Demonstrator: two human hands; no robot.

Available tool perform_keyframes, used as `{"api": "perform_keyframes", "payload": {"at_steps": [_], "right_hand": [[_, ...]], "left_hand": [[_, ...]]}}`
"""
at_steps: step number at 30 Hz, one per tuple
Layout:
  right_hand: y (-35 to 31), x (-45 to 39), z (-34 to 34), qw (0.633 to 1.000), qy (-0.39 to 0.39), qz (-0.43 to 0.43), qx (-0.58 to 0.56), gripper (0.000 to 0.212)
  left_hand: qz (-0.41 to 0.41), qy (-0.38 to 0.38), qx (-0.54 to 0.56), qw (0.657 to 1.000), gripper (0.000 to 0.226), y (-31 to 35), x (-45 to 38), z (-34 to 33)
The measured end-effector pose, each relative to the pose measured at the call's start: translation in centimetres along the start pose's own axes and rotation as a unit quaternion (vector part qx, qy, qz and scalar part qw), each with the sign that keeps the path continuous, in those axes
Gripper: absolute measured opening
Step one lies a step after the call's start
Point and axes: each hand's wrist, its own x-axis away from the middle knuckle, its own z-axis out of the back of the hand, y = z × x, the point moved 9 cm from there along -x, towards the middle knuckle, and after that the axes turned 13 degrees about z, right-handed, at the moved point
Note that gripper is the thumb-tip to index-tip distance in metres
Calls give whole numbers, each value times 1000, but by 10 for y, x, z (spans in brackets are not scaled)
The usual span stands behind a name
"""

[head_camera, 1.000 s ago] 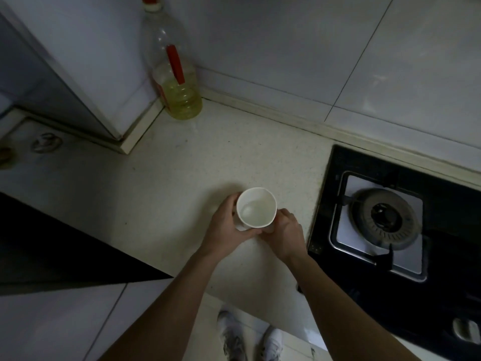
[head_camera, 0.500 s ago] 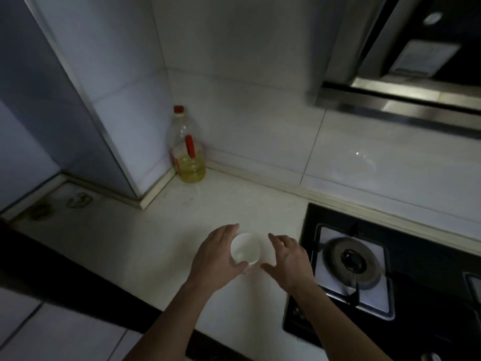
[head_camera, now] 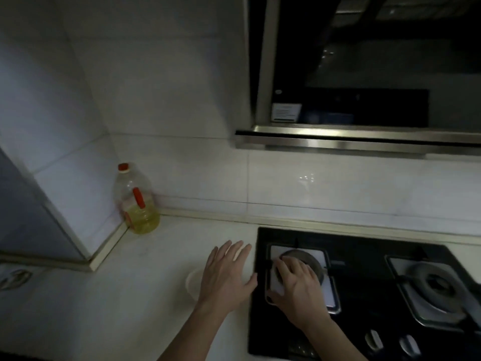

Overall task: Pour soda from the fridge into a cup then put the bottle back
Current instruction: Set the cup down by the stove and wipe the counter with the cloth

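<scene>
Two bare forearms reach in from the bottom edge over a pale countertop (head_camera: 104, 308) in a dim kitchen. L hand (head_camera: 226, 274) hangs palm-down w/ fingers straight and spread, holding nothing; it covers most of the white cup (head_camera: 192, 281), of which only the left rim and wall show, on the counter just left of the hob. Can't tell whether the palm touches the cup's rim. R hand (head_camera: 296, 285) is over the gas hob (head_camera: 364, 259), in front of the near-left burner (head_camera: 309, 259), fingers loosely bent and gripping nothing; whether it touches the hob surface can't be told, as the frame is blurred.

Along the hob's front edge, two pale control knobs (head_camera: 390, 342). To the right, a second burner (head_camera: 437, 282) w/ its metal ring. Far left on the counter, a small metal fitting (head_camera: 15, 277), too blurred to identify.

Further back, in the corner where the counter meets the tiled wall (head_camera: 182, 113), a clear plastic oil bottle (head_camera: 136, 201) stands upright: red cap, red handle, yellow liquid in roughly the bottom third. It's well apart from cup and hands.

Above the hob, a range hood (head_camera: 338, 139) w/ a steel lip and dark glass front, a small white label at its lower left. No soda bottle or fridge in view.
</scene>
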Motion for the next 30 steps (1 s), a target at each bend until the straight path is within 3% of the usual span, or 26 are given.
{"api": "perform_keyframes", "payload": {"at_steps": [4, 8, 18, 23, 30], "right_hand": [[28, 29, 37, 997, 68, -36, 15, 59], [56, 55, 43, 995, 70, -74, 20, 73], [79, 122, 53, 974, 79, -206, 50, 74], [76, 185, 60, 942, 65, -326, 52, 77], [52, 320, 78, 858, 94, -502, 62, 77]], "left_hand": [[-32, -14, 4, 999, 66, 49, 6, -18], [-64, -9, 6, 998, 67, 81, 16, -35], [-180, -76, 50, 979, 68, 135, 30, -68], [-281, -121, 96, 947, 62, 171, 58, -83], [-416, -210, 107, 878, 67, 237, 145, -111]]}}
